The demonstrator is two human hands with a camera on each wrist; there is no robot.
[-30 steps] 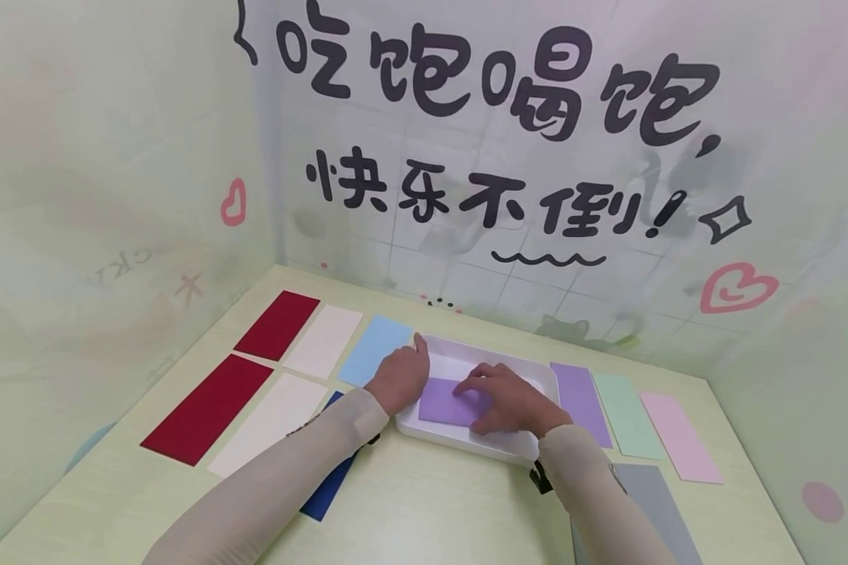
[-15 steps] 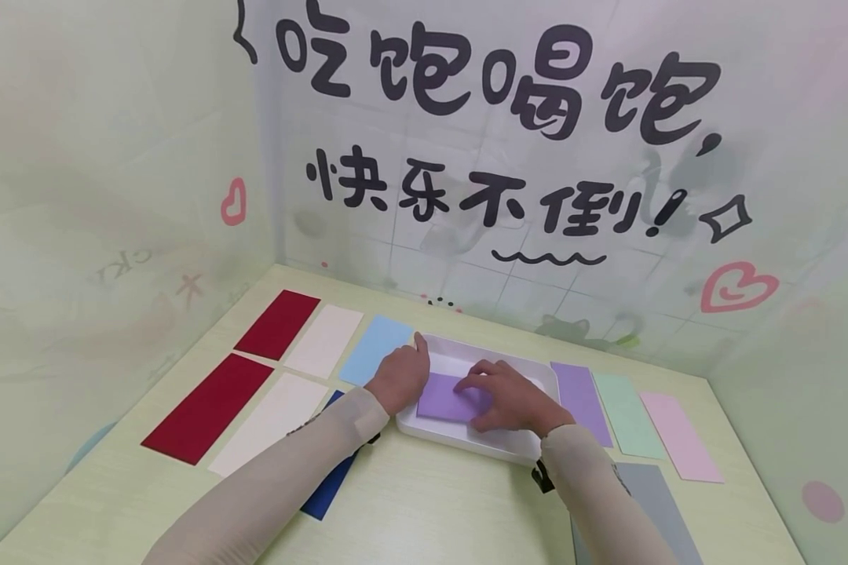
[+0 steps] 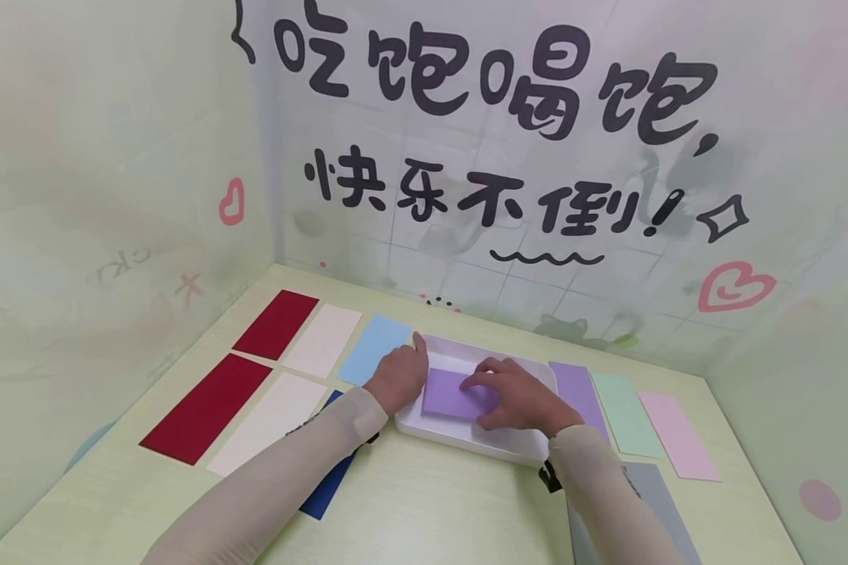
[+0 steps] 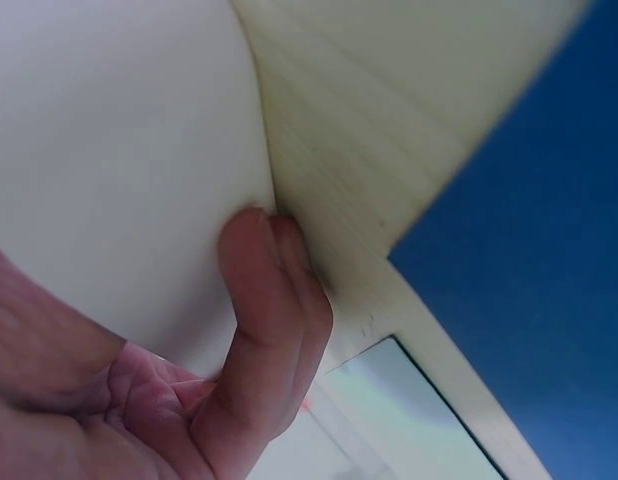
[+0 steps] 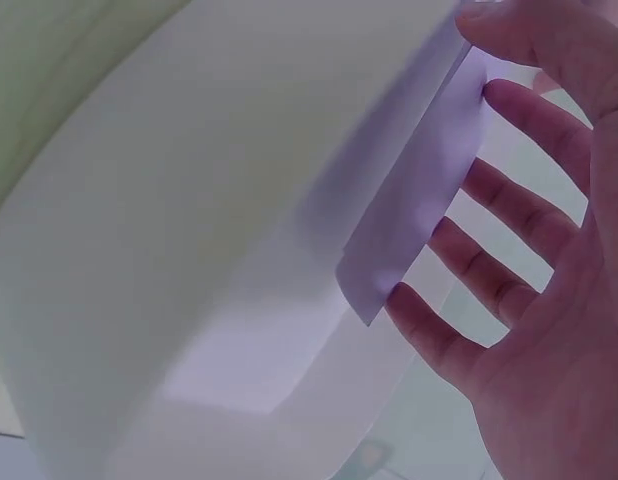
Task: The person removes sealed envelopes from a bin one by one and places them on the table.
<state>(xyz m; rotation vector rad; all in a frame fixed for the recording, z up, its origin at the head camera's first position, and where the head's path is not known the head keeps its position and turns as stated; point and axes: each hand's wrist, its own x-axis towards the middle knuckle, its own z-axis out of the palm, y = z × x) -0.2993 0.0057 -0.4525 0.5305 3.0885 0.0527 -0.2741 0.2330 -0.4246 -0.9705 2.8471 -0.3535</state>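
My left hand [image 3: 401,378] grips the left end of a white tray [image 3: 459,441]. In the left wrist view, its bent fingers [image 4: 261,320] curl against the tray's outer wall [image 4: 109,160]. A purple card [image 3: 445,392] is inside the tray, in my right hand [image 3: 523,399]. The right wrist view shows the card [image 5: 414,205] slanting up from the tray, the right thumb at its upper end and several fingertips along one edge. The right hand covers part of the card in the head view.
Left of the tray lie two red cards [image 3: 208,408], two pale pink cards [image 3: 323,340], a light blue card [image 3: 371,347] and a dark blue one [image 3: 332,490]. To the right lie purple [image 3: 579,392], mint [image 3: 627,414], pink [image 3: 681,435] and grey [image 3: 646,502] sheets. Printed curtains surround the table.
The purple card has shifted slightly rightward and away from me, its left edge now farther from the left hand. My right hand has moved slightly right with it. The left hand stays put.
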